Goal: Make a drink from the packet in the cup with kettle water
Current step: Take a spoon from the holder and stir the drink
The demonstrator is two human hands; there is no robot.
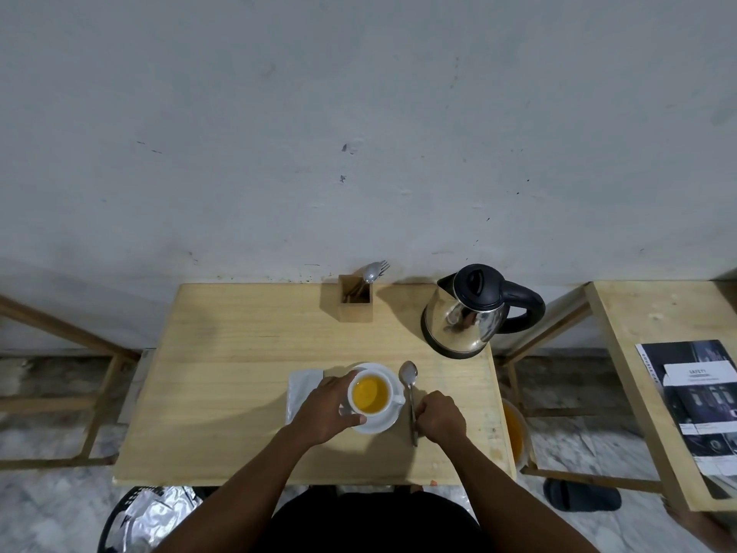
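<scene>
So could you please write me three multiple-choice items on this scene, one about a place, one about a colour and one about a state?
1. Where does the kettle stand?
A. far right of the table
B. near left corner
C. on the floor

2. What colour is the drink in the cup?
A. black
B. orange-yellow
C. green

3. What is the right hand doing?
A. lifting the kettle
B. resting open
C. gripping the spoon

Answers: 1 A, it stands by the wall on the right; 2 B, the liquid shows orange-yellow; 3 C, the fingers close on the handle.

Table (223, 393): pale, matt wood. Kettle (462, 325): mirror-polished metal, glossy black plastic lid and handle. Cup (371, 395) and saucer (385, 423): glazed white. Spoon (410, 397): shiny metal.
</scene>
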